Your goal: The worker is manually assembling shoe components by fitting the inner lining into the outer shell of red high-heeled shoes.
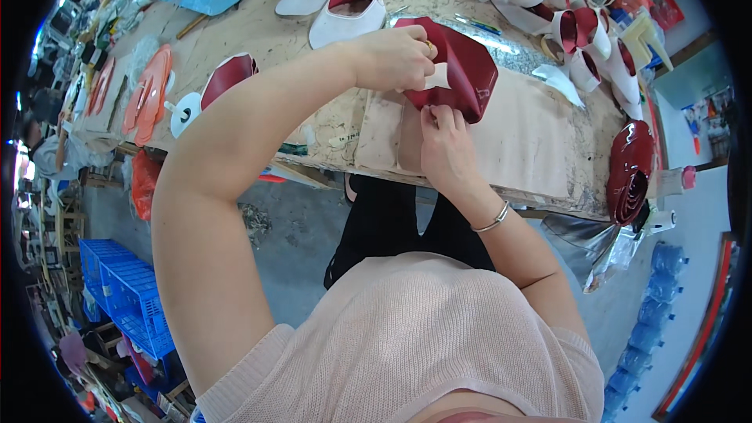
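Pale-pink knitted top up front; at the flat beige rectangular mat's far edge, a glossy dark-red folded sheet slants far-left to near-right, left hand pinching its left side, right hand, over the mat, its near edge.

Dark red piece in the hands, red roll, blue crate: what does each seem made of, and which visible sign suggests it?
Dark red piece: perhaps smooth synthetic leather, bending with a soft sheen. Red roll: maybe glossy synthetic sheet, coiled, bright highlights. Blue crate: probably plastic, slotted walls.
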